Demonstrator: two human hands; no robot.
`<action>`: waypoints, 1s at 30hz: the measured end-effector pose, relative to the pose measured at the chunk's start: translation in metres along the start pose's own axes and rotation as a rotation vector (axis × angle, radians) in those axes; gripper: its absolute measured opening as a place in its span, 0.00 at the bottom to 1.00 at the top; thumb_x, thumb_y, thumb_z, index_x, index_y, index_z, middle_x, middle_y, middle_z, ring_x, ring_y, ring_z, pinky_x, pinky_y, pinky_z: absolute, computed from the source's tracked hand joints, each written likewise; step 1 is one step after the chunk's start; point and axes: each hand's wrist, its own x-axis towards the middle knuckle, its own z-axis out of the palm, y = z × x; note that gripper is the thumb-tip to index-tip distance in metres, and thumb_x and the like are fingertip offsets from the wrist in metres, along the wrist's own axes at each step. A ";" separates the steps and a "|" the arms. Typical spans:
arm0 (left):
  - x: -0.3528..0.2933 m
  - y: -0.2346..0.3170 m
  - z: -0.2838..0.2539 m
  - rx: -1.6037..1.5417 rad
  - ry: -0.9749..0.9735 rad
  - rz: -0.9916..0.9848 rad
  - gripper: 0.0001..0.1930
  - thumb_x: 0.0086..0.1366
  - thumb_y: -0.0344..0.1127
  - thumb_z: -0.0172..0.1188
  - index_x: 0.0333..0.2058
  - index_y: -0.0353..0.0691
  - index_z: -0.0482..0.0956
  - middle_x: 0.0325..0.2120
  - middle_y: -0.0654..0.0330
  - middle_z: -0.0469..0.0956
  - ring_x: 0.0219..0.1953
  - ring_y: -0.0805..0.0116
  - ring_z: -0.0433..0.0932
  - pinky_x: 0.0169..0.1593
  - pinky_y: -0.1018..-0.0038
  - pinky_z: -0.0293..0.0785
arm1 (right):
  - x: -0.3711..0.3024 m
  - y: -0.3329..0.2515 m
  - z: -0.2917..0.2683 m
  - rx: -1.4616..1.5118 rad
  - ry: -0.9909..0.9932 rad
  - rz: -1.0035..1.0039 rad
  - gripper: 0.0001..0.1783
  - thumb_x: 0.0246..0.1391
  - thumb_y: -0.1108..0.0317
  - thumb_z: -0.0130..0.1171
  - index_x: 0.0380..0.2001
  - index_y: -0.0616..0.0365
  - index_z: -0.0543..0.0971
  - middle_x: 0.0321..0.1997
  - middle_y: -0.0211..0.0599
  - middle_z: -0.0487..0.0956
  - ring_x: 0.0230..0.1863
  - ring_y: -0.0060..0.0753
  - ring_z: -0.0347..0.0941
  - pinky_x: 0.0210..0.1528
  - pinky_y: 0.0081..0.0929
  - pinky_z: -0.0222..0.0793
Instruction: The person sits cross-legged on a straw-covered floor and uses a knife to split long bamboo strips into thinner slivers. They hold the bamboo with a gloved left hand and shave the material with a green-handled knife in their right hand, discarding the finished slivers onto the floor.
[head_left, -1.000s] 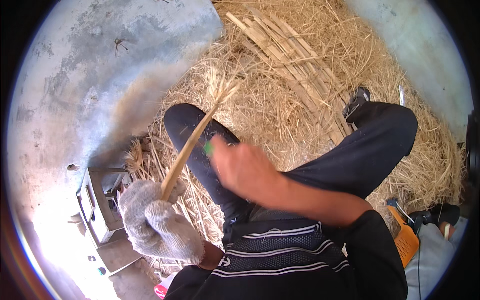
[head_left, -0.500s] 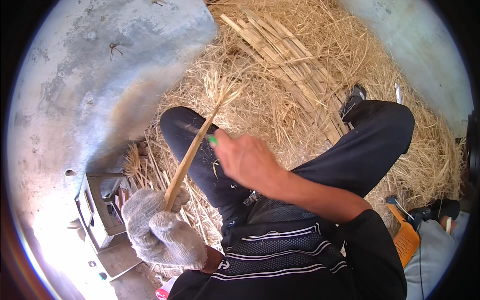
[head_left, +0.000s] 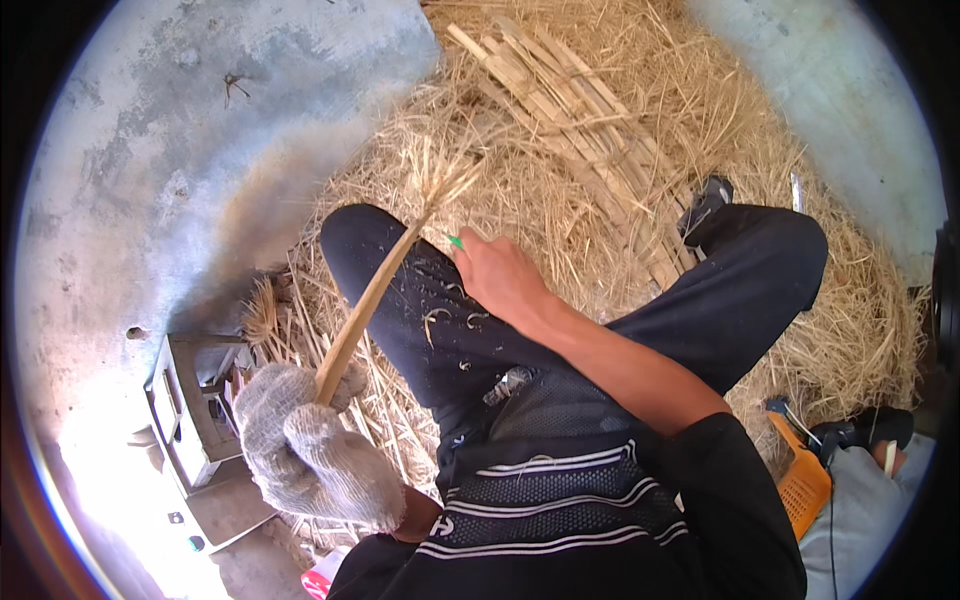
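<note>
My left hand (head_left: pixel 315 450), in a thick grey-white knit glove, is closed around the lower end of a bamboo strip (head_left: pixel 363 312). The strip slants up and away over my left thigh, and its far end is frayed into a brush of thin fibres (head_left: pixel 438 178). Just right of the strip, my bare right hand (head_left: pixel 502 278) is closed on a small green-handled knife (head_left: pixel 456 242). Only its green part shows clearly; the blade is hard to make out. Curled shavings (head_left: pixel 432 325) lie on my dark trousers.
Loose straw-like shavings (head_left: pixel 700 90) cover the floor ahead. A stack of flat bamboo strips (head_left: pixel 590 130) lies across them. Grey walls (head_left: pixel 240 170) rise on both sides. A wooden box (head_left: pixel 200 400) stands at left, and an orange plastic seat (head_left: pixel 803 490) beside another person's grey-clad leg (head_left: pixel 870 510) at right.
My right hand has shifted slightly up and right, away from the strip, with the green-handled knife in it. My left hand and the strip have moved slightly left.
</note>
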 end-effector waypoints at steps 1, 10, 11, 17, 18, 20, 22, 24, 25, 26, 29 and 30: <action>0.001 0.001 -0.001 -0.004 -0.001 -0.021 0.15 0.68 0.36 0.58 0.40 0.26 0.76 0.40 0.48 0.76 0.35 0.64 0.80 0.30 0.74 0.86 | -0.003 0.006 0.001 0.013 -0.096 0.068 0.14 0.66 0.62 0.50 0.35 0.65 0.72 0.11 0.47 0.71 0.12 0.48 0.72 0.13 0.45 0.66; -0.002 -0.010 -0.001 0.047 0.008 0.062 0.15 0.68 0.37 0.59 0.41 0.26 0.76 0.38 0.49 0.76 0.27 0.64 0.78 0.29 0.74 0.80 | -0.014 -0.025 0.000 0.038 -0.032 -0.040 0.11 0.64 0.63 0.52 0.37 0.63 0.71 0.12 0.53 0.72 0.18 0.61 0.74 0.20 0.50 0.69; 0.001 -0.008 0.001 0.052 0.030 0.038 0.15 0.68 0.37 0.59 0.41 0.26 0.76 0.37 0.49 0.77 0.26 0.64 0.78 0.29 0.74 0.80 | -0.012 -0.021 0.002 0.025 -0.038 -0.042 0.11 0.64 0.63 0.52 0.37 0.62 0.71 0.13 0.53 0.73 0.18 0.61 0.74 0.20 0.50 0.70; -0.003 -0.013 -0.005 0.038 0.112 0.012 0.15 0.69 0.36 0.58 0.43 0.25 0.76 0.37 0.48 0.77 0.26 0.64 0.79 0.29 0.75 0.80 | -0.013 -0.037 -0.004 0.046 -0.142 -0.027 0.11 0.65 0.63 0.51 0.37 0.62 0.71 0.14 0.54 0.74 0.19 0.60 0.75 0.21 0.50 0.71; -0.004 -0.012 -0.002 0.023 0.075 0.035 0.15 0.69 0.36 0.57 0.43 0.25 0.76 0.37 0.48 0.77 0.26 0.64 0.79 0.29 0.75 0.80 | -0.009 -0.021 0.004 0.028 -0.151 0.009 0.11 0.65 0.63 0.51 0.36 0.62 0.71 0.14 0.53 0.74 0.19 0.60 0.75 0.21 0.50 0.71; 0.000 -0.011 0.004 0.029 0.087 0.033 0.15 0.69 0.36 0.57 0.43 0.24 0.75 0.37 0.48 0.77 0.26 0.63 0.79 0.30 0.75 0.81 | -0.004 -0.001 0.016 -0.040 -0.056 -0.038 0.11 0.65 0.64 0.50 0.35 0.62 0.71 0.13 0.51 0.73 0.16 0.56 0.75 0.18 0.48 0.70; 0.004 -0.010 0.002 0.119 0.167 -0.039 0.15 0.69 0.35 0.57 0.43 0.24 0.75 0.37 0.48 0.77 0.27 0.63 0.79 0.29 0.75 0.81 | -0.003 -0.020 0.010 0.032 -0.230 0.064 0.11 0.65 0.65 0.50 0.35 0.64 0.71 0.12 0.50 0.73 0.14 0.53 0.74 0.15 0.47 0.68; 0.005 -0.011 0.000 0.075 0.221 -0.043 0.16 0.69 0.36 0.57 0.43 0.24 0.75 0.38 0.48 0.77 0.27 0.63 0.79 0.29 0.76 0.81 | -0.007 -0.044 -0.004 0.056 -0.220 -0.036 0.11 0.65 0.68 0.49 0.34 0.67 0.71 0.12 0.49 0.73 0.12 0.45 0.74 0.12 0.44 0.67; 0.002 -0.011 0.002 0.040 0.235 -0.060 0.16 0.69 0.36 0.57 0.43 0.23 0.75 0.38 0.48 0.77 0.27 0.63 0.79 0.29 0.77 0.81 | -0.006 -0.030 0.000 -0.043 -0.251 -0.035 0.09 0.64 0.70 0.49 0.35 0.67 0.70 0.14 0.50 0.74 0.14 0.45 0.75 0.13 0.44 0.68; 0.003 -0.007 0.007 0.109 0.189 -0.056 0.15 0.70 0.39 0.53 0.38 0.28 0.76 0.36 0.47 0.75 0.31 0.62 0.77 0.23 0.78 0.79 | 0.000 -0.004 0.011 -0.141 -0.284 -0.034 0.07 0.63 0.72 0.48 0.36 0.68 0.69 0.15 0.51 0.75 0.17 0.45 0.76 0.14 0.44 0.69; 0.000 -0.008 -0.003 0.182 0.014 0.066 0.16 0.70 0.39 0.53 0.39 0.28 0.76 0.39 0.48 0.74 0.33 0.62 0.77 0.23 0.78 0.80 | 0.013 0.028 0.014 -0.121 -0.223 0.120 0.06 0.55 0.78 0.51 0.35 0.71 0.72 0.20 0.58 0.78 0.24 0.53 0.80 0.20 0.44 0.75; -0.003 -0.007 -0.002 0.198 0.042 0.030 0.16 0.70 0.40 0.54 0.39 0.28 0.75 0.39 0.47 0.74 0.36 0.62 0.77 0.22 0.76 0.82 | 0.011 0.021 0.007 -0.134 -0.256 0.128 0.06 0.54 0.78 0.51 0.35 0.71 0.73 0.20 0.59 0.78 0.24 0.54 0.80 0.21 0.44 0.76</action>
